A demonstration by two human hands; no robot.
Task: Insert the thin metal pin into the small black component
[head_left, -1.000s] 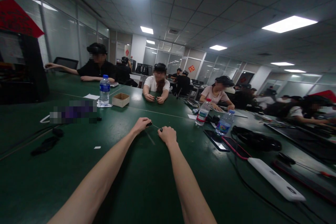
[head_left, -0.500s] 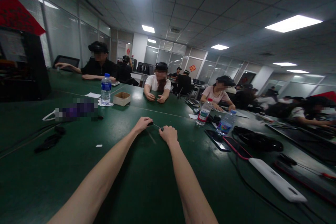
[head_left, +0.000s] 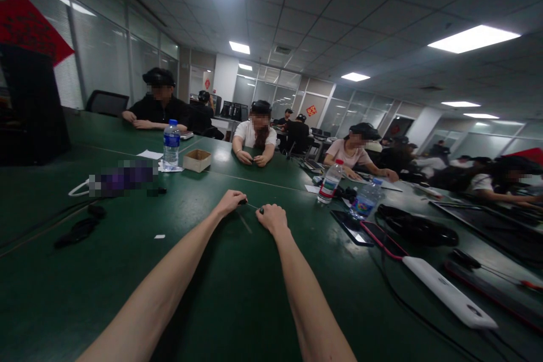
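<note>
Both my arms reach out over a dark green table [head_left: 220,294]. My left hand [head_left: 229,202] is closed in a fist around a small black piece [head_left: 242,201]. My right hand [head_left: 272,219] is closed too, pinching another small black piece [head_left: 261,210]. A thin strand [head_left: 251,205] runs between the two pieces, stretched above the tabletop. The hands are a short way apart. What the pieces are I cannot make out.
Two phones [head_left: 352,227], a white power bank [head_left: 448,291] with cable, and water bottles [head_left: 329,181] lie to the right. A bottle [head_left: 171,145], a small cardboard box [head_left: 197,160] and black items [head_left: 78,230] sit left. Several people sit round the table's far side.
My hands hold the same pose. The person at far left has pulled an outstretched arm back in. The view has shifted slightly.
</note>
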